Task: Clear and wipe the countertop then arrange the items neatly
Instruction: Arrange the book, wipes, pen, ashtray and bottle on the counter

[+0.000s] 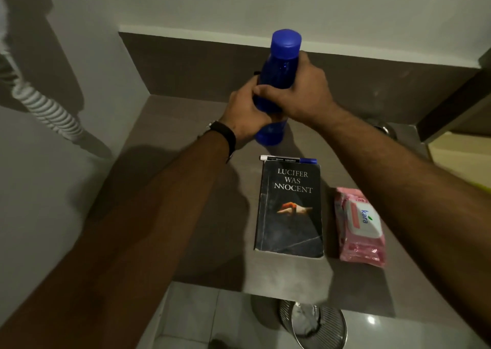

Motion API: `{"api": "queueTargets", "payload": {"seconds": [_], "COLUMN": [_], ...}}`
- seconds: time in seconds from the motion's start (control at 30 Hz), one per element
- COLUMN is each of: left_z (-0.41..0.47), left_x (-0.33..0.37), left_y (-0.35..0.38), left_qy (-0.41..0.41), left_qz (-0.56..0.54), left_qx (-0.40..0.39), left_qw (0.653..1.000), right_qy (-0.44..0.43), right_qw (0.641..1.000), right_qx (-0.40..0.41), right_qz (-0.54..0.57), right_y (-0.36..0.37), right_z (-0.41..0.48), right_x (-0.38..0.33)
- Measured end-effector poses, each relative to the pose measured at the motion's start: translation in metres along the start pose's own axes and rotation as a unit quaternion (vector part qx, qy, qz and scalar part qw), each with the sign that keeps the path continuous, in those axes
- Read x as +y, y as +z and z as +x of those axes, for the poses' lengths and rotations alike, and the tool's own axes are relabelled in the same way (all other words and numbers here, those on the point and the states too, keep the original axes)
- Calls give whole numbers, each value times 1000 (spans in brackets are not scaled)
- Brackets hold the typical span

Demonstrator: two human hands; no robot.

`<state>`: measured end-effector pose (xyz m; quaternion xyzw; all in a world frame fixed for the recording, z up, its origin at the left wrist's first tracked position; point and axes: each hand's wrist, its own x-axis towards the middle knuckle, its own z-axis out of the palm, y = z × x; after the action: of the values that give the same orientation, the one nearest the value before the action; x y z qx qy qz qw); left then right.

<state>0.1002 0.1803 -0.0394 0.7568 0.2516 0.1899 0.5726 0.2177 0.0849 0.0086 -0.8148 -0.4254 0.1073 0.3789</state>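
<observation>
- Blue bottle (282, 64): upright, capped, gripped at mid-body by both hands.
- Left hand (247, 116): fingers curled round the lower body.
- Right hand (301, 92): fingers wrapped just above.

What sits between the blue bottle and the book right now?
A marker pen, lying crosswise on the countertop along the book's far edge, just below the held blue bottle. The head view shows it.

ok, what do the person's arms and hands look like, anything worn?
No gloves on the left hand or right hand, and no sleeves in view on either forearm. The left wrist carries a watch with a dark strap and silvery case. Right wrist bare; no rings show.
</observation>
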Motion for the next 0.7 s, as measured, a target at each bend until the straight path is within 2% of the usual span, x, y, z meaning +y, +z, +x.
{"api": "queueTargets", "payload": {"seconds": [0.27, 0.43, 0.7], "left_z": [11, -7, -26], "left_x": [9, -14, -24], "left_y": [14, 5, -33], "left_qy": [-1, -13, -20], "left_qz": [101, 43, 61], "left_qx": [-77, -50, 44], "left_qw": [992, 998, 997], "right_qy": [14, -5, -50], "right_qw": [1000, 1000, 998], "right_qx": [-10, 4, -37], "right_qz": [-22, -23, 10], "right_y": [-24, -18, 33], "right_z": [-6, -8, -8], "right_x": [19, 19, -21]}}
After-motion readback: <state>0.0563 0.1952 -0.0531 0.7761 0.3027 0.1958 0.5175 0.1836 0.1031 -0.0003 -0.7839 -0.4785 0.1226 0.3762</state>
